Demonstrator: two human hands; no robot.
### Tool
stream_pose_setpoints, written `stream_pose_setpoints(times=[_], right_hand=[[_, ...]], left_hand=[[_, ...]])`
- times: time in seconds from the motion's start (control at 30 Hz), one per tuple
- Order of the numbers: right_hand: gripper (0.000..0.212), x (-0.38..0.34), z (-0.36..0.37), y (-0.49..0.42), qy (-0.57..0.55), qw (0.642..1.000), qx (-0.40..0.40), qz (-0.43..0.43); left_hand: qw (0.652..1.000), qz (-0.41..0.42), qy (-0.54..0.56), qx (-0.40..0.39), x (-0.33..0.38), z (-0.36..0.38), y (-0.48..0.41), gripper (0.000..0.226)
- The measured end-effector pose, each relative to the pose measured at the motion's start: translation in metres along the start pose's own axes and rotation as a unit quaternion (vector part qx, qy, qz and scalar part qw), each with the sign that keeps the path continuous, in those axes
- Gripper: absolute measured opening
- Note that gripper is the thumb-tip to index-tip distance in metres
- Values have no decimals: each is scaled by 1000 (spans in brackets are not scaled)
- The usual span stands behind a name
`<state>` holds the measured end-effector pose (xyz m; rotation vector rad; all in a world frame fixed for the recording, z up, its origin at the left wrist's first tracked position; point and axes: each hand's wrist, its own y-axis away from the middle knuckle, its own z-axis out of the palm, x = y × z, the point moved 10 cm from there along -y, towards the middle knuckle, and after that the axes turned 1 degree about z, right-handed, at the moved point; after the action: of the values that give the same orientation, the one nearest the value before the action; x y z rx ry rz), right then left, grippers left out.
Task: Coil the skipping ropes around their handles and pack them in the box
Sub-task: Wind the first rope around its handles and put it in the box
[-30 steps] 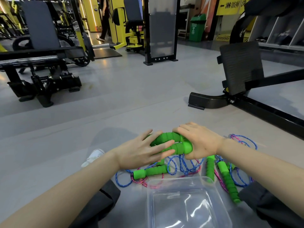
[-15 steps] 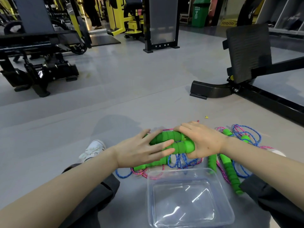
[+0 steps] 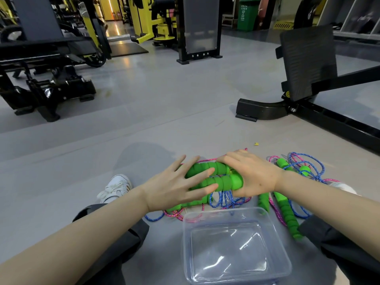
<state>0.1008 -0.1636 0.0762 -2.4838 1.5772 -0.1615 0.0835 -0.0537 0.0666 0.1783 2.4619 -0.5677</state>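
Observation:
My right hand (image 3: 249, 173) grips one end of a pair of green foam handles (image 3: 213, 175) held side by side above the floor. My left hand (image 3: 176, 185) lies flat against their other end with fingers spread and straight. Blue rope (image 3: 223, 199) hangs in loops under the pair. A clear plastic box (image 3: 232, 246) stands with nothing in it on the floor between my legs. More green handles (image 3: 286, 214) and tangled pink and blue rope (image 3: 304, 167) lie on the floor to the right, and another green handle (image 3: 185, 204) lies under my left hand.
A black machine base (image 3: 265, 109) with a ribbed footplate (image 3: 308, 62) stands to the right, another black machine (image 3: 51, 85) far left. My white shoe (image 3: 115, 187) rests on the grey floor (image 3: 164, 112). A green bin (image 3: 246, 13) stands far back.
The camera has tilted down a little, showing more of the box. My hands stay on the paired handles, almost unmoved.

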Motion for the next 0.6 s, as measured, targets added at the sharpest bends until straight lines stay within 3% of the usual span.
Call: stream_pose_setpoints(times=[0.27,0.47,0.53,0.6], right_hand=[[71,1,4,1,4,1000,4,-12],[81,13,9,-1,-83,994,-49,43],[77,25,13,1,-244,956,-97,132],[65,38,12,2,-412,883,-100,201]], left_hand=[[1000,3,-8,-1,3,-2,-4,36],[1000,8,-12,24,-2,-5,1,36],[999,17,-12,25,-3,-5,6,40],[999,19,-14,29,-5,-7,7,42]])
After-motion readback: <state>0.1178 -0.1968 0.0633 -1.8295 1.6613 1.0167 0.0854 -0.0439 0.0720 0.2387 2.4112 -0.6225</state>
